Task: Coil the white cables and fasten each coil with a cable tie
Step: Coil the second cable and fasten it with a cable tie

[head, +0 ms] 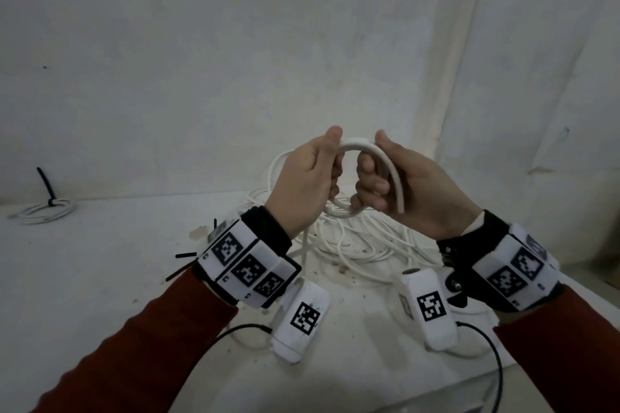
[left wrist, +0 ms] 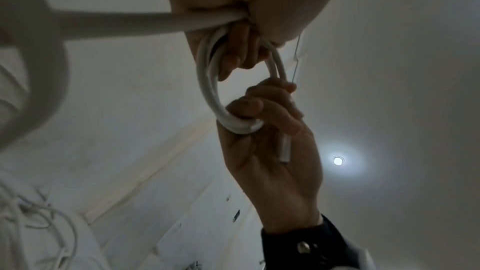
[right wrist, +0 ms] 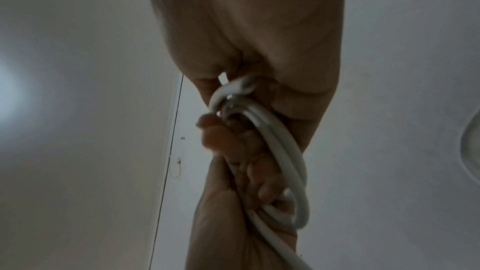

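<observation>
A small coil of white cable (head: pixel 356 146) is held up between both hands above the table. My left hand (head: pixel 320 174) grips its left side, thumb on top. My right hand (head: pixel 377 179) grips the right side, and the cut cable end (head: pixel 401 206) sticks down past the palm. In the left wrist view the coil (left wrist: pixel 207 91) shows two or three turns, with the right hand's fingers (left wrist: pixel 270 108) curled through it. The right wrist view shows the coil (right wrist: pixel 288 157) running into my left hand (right wrist: pixel 231 208). The rest of the cable hangs down to a loose white tangle (head: pixel 364 241).
A finished white coil (head: pixel 42 213) with a black cable tie lies at the table's far left, by the wall. Loose black cable ties (head: pixel 186 255) poke out beside my left wrist. The white table (head: pixel 100 282) ends at a front edge at lower right.
</observation>
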Available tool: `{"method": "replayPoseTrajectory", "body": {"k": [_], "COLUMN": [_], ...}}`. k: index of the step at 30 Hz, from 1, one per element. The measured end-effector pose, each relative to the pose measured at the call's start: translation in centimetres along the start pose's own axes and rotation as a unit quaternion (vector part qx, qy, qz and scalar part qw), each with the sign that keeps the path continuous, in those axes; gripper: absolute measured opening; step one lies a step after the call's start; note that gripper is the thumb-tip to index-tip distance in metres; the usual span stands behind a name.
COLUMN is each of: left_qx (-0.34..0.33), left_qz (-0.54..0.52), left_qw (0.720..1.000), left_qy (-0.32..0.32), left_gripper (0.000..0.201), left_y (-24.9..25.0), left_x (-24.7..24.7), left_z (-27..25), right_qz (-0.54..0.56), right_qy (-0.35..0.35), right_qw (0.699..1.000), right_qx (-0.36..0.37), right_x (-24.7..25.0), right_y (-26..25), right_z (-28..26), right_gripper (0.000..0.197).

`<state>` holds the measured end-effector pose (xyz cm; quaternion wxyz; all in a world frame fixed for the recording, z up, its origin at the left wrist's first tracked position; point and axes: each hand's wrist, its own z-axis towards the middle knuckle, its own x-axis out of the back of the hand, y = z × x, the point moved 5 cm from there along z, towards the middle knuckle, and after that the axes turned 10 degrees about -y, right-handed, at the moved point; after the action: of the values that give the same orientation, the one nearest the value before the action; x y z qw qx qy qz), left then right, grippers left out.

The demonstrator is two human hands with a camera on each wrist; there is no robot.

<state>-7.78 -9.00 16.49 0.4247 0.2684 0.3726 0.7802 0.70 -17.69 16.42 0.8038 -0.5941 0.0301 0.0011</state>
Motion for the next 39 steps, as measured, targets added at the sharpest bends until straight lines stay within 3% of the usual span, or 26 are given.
{"method": "replayPoseTrajectory", "body": {"k": [5, 13, 19, 23, 28, 33, 36, 39], "left_qx": [0.009, 0.059, 0.064, 0.066, 0.034, 0.005, -0.038, -0.025], "left_qz": [0.064, -0.007, 0.013, 0.025, -0.034, 0.077, 0.216, 0.255], "left_qw": [0.998, 0.998, 0.998, 0.996, 0.983, 0.981, 0.964, 0.957], "left_qy": [-0.018, 0.007, 0.002, -0.047, -0.178, -0.178, -0.152, -0.136], "left_gripper": [0.043, 0.055, 0.062, 0.059, 0.036, 0.016, 0.01, 0.013], "left_y": [-0.1, -0.4, 0.1, 0.7, 0.7, -0.9, -1.5, -1.9], "left_x": [0.2, 0.1, -0.7, -0.6, -1.1, -0.5, 0.4, 0.8], "left_z": [0.3, 0.4, 0.3, 0.7, 0.2, -0.1, 0.0, 0.1], "right_qz": [-0.114, 0.071, 0.037, 0.066, 0.133, 0.167, 0.194, 0.202], "right_qy": [-0.027, -0.093, -0.087, -0.105, -0.096, -0.05, -0.044, -0.019], "right_qw": [0.993, 0.991, 0.993, 0.991, 0.986, 0.984, 0.976, 0.971], "right_qx": [-0.026, -0.056, -0.065, -0.058, -0.018, 0.039, 0.086, 0.127], "right_x": [0.1, -0.9, -1.2, -1.0, -0.5, 1.5, 2.6, 3.4], "right_y": [-0.4, 0.2, -0.1, -0.1, -0.9, -3.0, -4.2, -4.8], "right_z": [-0.6, -1.6, -1.4, -2.1, -2.8, -3.4, -3.6, -3.7], "right_gripper": [0.055, 0.036, 0.049, 0.047, 0.044, 0.04, 0.032, 0.032]}}
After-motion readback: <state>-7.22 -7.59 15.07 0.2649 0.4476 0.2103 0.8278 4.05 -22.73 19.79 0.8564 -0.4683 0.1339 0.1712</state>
